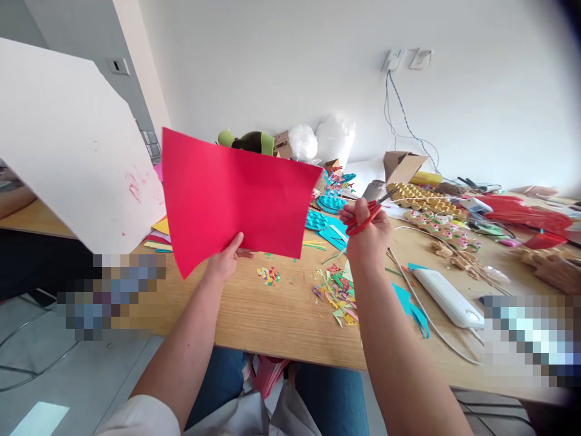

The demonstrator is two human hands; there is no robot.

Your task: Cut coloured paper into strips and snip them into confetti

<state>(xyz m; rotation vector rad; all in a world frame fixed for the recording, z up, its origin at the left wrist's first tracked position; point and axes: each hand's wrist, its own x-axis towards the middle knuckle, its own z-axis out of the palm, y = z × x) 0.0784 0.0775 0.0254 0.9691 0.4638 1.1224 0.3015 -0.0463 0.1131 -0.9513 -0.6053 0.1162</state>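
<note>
A large sheet of red paper is raised above the table, slightly curved, its lower edge gripped between the thumb and fingers of my left hand. To its right, my right hand is closed around the red handles of a pair of scissors, whose dark blades point up and to the right, apart from the paper. Below, small coloured paper dots lie on the wooden table. A heap of colourful paper scraps sits near my right forearm.
A big white board stands tilted at the left. White power strip and its cable lie to the right, beside blue paper pieces. Egg-carton crafts and red plastic are farther back. Another person's hand rests at the right edge.
</note>
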